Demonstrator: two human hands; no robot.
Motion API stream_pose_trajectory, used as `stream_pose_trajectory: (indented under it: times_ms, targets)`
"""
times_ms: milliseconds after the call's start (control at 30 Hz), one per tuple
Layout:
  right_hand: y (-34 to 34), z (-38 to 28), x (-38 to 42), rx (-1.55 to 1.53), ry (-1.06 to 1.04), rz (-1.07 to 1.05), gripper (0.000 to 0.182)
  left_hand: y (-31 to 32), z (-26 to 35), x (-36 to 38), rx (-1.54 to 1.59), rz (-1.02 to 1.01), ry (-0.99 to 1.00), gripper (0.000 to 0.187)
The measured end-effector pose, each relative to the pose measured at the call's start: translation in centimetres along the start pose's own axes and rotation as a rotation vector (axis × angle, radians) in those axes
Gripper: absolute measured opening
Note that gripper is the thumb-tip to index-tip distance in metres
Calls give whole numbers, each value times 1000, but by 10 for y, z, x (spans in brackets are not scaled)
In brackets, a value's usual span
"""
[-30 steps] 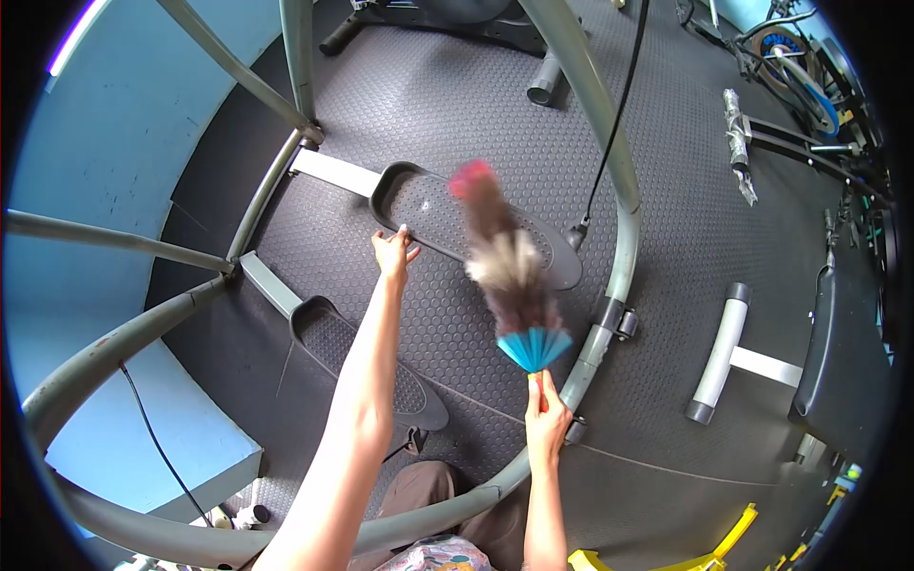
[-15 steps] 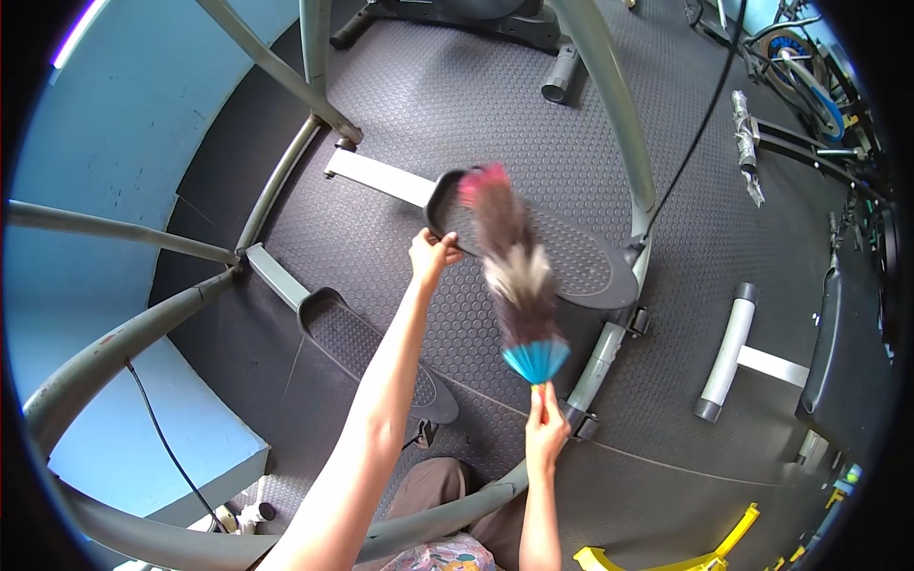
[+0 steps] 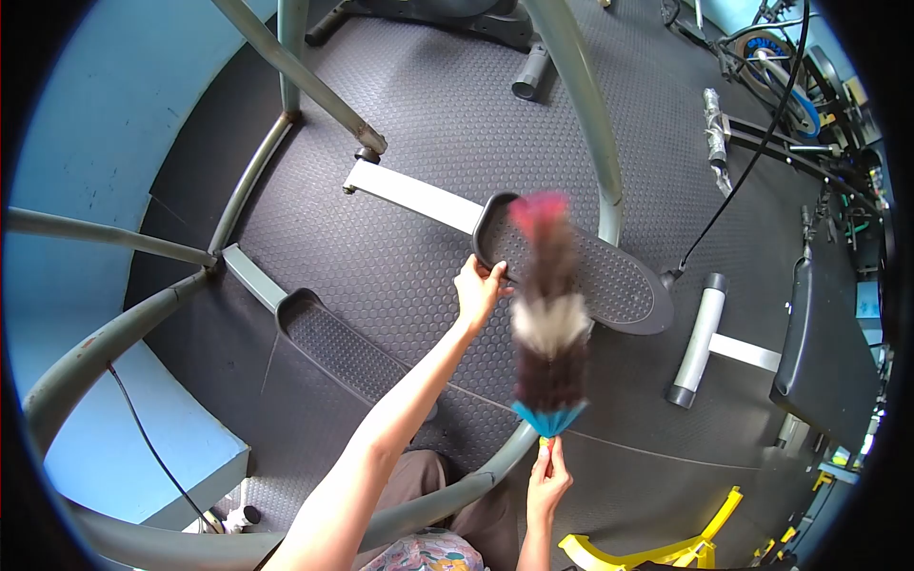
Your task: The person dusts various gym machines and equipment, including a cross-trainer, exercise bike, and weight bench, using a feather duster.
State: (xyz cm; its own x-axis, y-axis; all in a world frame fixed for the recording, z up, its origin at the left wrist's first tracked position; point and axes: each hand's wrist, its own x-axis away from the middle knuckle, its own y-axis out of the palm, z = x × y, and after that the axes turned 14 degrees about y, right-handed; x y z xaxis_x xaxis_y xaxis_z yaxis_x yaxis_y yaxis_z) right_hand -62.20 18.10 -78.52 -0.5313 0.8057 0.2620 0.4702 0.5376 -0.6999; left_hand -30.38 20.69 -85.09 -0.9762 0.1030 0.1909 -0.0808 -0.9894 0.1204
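Note:
My left hand is closed on the near rim of a black foot pedal with a studded tread. A white bar joins that pedal's left end. In my right hand is the handle of a feather duster, pinched between the fingers. Its dark feathers, with a white band, a blue base and a blurred pink tip, lie over the pedal and hide part of the tread. A second black foot pedal sits lower left, partly behind my left forearm.
Curved grey metal tubes surround the pedals. A black cable runs up from the held pedal's right end. To the right stand a padded bench and a T-shaped white foot. Yellow metal parts lie at the bottom.
The held pedal and my left hand have moved right and slightly down. The duster has also shifted right and lower, still over the tread. The view has shifted a little.

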Motion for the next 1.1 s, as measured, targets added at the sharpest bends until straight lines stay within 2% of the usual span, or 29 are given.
stream_pose_trajectory:
  times_ms: [33, 100, 167, 267, 333, 433, 467, 500, 533, 633, 667, 700, 767, 833, 900, 967, 1000, 1033, 1067, 1100]
  targets:
    - [-9, 2, 3, 5, 4, 5, 34, 5, 1, 6, -14, -12, 16, 22]
    - [-23, -3, 13, -18, 178, 68, 33, 12, 6, 13, 43, -42, 2, 23]
    - [-36, -9, 21, -169, 320, 118, 32, 22, 10, 22, 28, -58, -11, 24]
    - [-41, -25, 18, -301, 320, 111, 32, 37, 12, 34, 73, -58, 11, 23]
    - [-48, -44, 7, -231, 415, -79, 33, 41, 7, 37, 46, -67, 20, 22]
    - [-63, -101, 4, -419, 581, -79, 34, 51, 11, 46, 33, -62, 29, 21]
    - [-60, -117, 6, -491, 552, -96, 34, 57, 15, 51, 96, 5, 119, 20]
    - [-56, -134, 7, -520, 531, -144, 35, 54, 25, 56, -154, -50, 185, 20]
    - [-50, -144, 5, -377, 424, -184, 35, 58, 14, 57, -152, -42, 188, 20]
    - [-28, -187, -9, -37, 112, -300, 35, 77, -47, 53, 327, -48, -18, 27]
    - [-26, -215, -16, 43, 131, -371, 34, 75, 3, 65, 312, -70, 61, 22]
    - [-12, -213, -22, 124, 68, -429, 34, 73, 8, 66, 171, -92, 99, 20]
    - [3, -207, -30, 40, -25, -396, 32, 78, 11, 68, 175, -97, 85, 20]
    - [-11, -209, -35, 102, 67, -355, 31, 79, 12, 70, 228, -111, 114, 26]
    - [-24, -205, -38, 54, 279, -330, 33, 90, -27, 66, 185, -88, 69, 33]
    - [-15, -182, -29, 42, 112, -248, 35, 86, -19, 72, 123, -130, -41, 38]
    - [-14, -189, -25, 88, 157, -319, 35, 91, -31, 68, 338, -99, 65, 35]
    - [-14, -194, -23, 131, 204, -390, 36, 81, 11, 70, 341, -145, 53, 32]
    - [-8, -184, -24, 37, 39, -399, 36, 79, 11, 67, 222, -157, 48, 31]
    - [-11, -177, -23, 34, 42, -399, 36, 79, 11, 66, 101, -167, 45, 30]
